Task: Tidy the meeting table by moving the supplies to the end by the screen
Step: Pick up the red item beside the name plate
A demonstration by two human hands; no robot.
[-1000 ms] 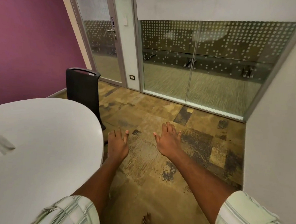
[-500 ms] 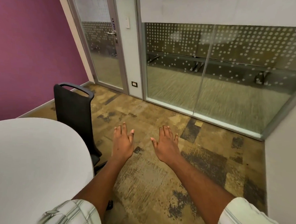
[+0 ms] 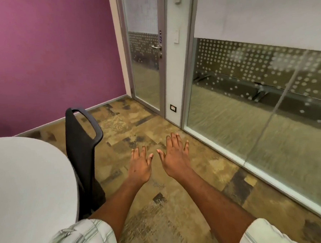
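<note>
The rounded end of the white meeting table (image 3: pixel 29 184) fills the lower left, with bare surface in view and no supplies on it. My left hand (image 3: pixel 139 167) and my right hand (image 3: pixel 175 157) are stretched out side by side over the carpet, palms down, fingers straight and spread, holding nothing. Both hands are to the right of the table and apart from it. No screen is in view.
A black office chair (image 3: pixel 81 153) stands tucked against the table's right edge, its back towards me. A purple wall (image 3: pixel 50 62) runs behind. A glass door (image 3: pixel 145 66) and a dotted glass partition (image 3: pixel 257 97) close off the right side. Patterned carpet (image 3: pixel 160 205) lies between chair and glass.
The view has swung up and to the right, so less of the table shows and the small object on it has left the frame. Both hands stay open and empty.
</note>
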